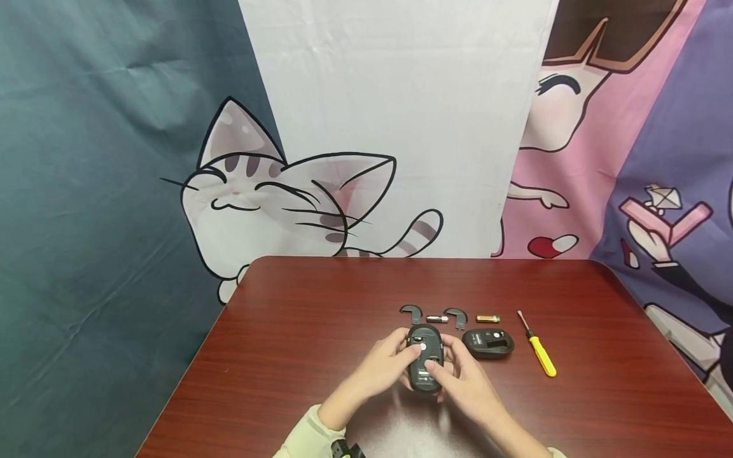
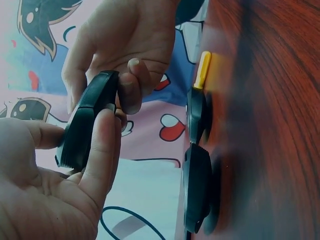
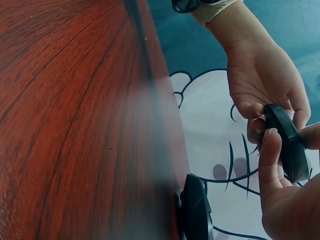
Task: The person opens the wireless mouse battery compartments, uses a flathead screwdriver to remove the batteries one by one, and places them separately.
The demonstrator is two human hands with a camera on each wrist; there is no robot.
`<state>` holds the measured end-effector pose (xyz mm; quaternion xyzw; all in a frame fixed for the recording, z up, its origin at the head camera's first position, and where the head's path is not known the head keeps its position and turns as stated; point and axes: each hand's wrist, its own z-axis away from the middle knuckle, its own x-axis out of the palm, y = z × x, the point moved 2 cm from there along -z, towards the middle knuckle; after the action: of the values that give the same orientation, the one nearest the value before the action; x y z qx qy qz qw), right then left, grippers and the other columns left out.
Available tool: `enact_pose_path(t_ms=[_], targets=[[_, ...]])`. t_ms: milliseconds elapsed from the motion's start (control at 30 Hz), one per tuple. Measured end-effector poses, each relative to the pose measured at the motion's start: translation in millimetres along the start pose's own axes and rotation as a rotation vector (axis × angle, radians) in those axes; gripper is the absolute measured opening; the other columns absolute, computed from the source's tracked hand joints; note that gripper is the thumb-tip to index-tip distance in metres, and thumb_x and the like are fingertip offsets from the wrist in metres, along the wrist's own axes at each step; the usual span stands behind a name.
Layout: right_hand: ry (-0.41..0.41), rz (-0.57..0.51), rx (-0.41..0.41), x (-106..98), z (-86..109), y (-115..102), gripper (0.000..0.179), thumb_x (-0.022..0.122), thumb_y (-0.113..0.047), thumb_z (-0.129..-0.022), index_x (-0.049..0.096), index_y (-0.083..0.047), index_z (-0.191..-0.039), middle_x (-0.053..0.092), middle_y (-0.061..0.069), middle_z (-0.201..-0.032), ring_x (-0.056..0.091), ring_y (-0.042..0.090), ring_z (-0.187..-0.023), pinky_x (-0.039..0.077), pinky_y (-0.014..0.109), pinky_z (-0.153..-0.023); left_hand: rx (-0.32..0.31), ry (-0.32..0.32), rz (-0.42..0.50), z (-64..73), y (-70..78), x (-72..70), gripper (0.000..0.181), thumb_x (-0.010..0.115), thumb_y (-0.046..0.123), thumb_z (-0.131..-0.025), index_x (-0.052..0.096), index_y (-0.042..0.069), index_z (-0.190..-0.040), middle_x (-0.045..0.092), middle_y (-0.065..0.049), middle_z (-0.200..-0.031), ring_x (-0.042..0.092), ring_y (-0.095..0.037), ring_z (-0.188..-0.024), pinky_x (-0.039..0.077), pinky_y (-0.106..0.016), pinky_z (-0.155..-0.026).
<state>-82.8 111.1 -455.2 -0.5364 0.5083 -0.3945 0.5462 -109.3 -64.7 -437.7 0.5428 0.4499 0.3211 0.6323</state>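
Note:
A black computer mouse (image 1: 425,375) is held up off the table with its underside facing the head camera. My left hand (image 1: 382,366) grips its left side, thumb on the underside. On the other side my right hand (image 1: 466,385) holds it, its thumb lying on the lower part of the underside. The left wrist view shows the mouse (image 2: 82,127) edge-on, fingers of both hands around it. To its right on the table, in the head view, another black mouse (image 1: 478,343) lies underside up, its battery slot showing.
Behind the mice lie two curved black cover pieces (image 1: 415,313) and two batteries, one silver and black (image 1: 438,319), one gold (image 1: 488,319). A yellow-handled screwdriver (image 1: 543,356) lies at right. Two dark rounded bodies (image 2: 196,187) rest on the table (image 1: 275,331) in the left wrist view.

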Motion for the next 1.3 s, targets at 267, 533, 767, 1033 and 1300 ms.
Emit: enact_pose_path(t_ms=[267, 533, 767, 1033, 1300], targets=[[-0.016, -0.017, 0.000, 1, -0.7, -1, 0.050, 0.070, -0.011, -0.095, 0.046, 0.000, -0.138, 0.067, 0.021, -0.107, 0.064, 0.016, -0.062, 0.060, 0.039, -0.046, 0.003, -0.011, -0.027, 1.0, 1.9, -3.9, 0.027, 0.057, 0.024, -0.101, 0.061, 0.007, -0.121, 0.075, -0.008, -0.089, 0.067, -0.017, -0.053, 0.064, -0.053, -0.056], [0.011, 0.082, 0.013, -3, -9.4, -9, 0.045, 0.072, -0.014, -0.094, 0.054, -0.004, -0.133, 0.065, 0.014, -0.103, 0.063, 0.012, -0.066, 0.060, 0.031, -0.054, 0.018, -0.007, -0.012, 4.2, -1.6, -9.4, 0.028, 0.056, 0.022, -0.102, 0.060, 0.003, -0.122, 0.074, -0.010, -0.088, 0.066, -0.015, -0.052, 0.061, -0.061, -0.058], [0.003, 0.142, -0.045, -10, -23.9, -19, 0.034, 0.071, -0.017, -0.095, 0.062, -0.005, -0.125, 0.060, 0.014, -0.108, 0.064, 0.013, -0.081, 0.063, 0.037, -0.061, 0.019, -0.005, -0.008, 6.3, -3.9, -14.5, 0.030, 0.056, 0.022, -0.102, 0.059, 0.001, -0.124, 0.073, -0.011, -0.089, 0.067, -0.016, -0.054, 0.061, -0.061, -0.059], [-0.006, 0.206, -0.064, -7, -33.1, -26, 0.029, 0.073, -0.023, -0.095, 0.066, -0.009, -0.120, 0.060, 0.011, -0.107, 0.065, 0.016, -0.089, 0.063, 0.032, -0.062, 0.022, -0.007, -0.019, 8.6, -3.6, -18.0, 0.030, 0.057, 0.022, -0.102, 0.059, 0.002, -0.123, 0.073, -0.009, -0.089, 0.067, -0.016, -0.054, 0.062, -0.060, -0.059], [0.000, 0.283, -0.108, -5, -39.1, -30, 0.022, 0.075, -0.019, -0.093, 0.069, -0.013, -0.114, 0.063, 0.002, -0.104, 0.060, 0.014, -0.089, 0.059, 0.024, -0.074, 0.029, -0.012, -0.032, 10.0, -1.3, -21.7, 0.031, 0.056, 0.023, -0.103, 0.059, 0.001, -0.124, 0.073, -0.010, -0.089, 0.068, -0.015, -0.056, 0.062, -0.059, -0.059]])
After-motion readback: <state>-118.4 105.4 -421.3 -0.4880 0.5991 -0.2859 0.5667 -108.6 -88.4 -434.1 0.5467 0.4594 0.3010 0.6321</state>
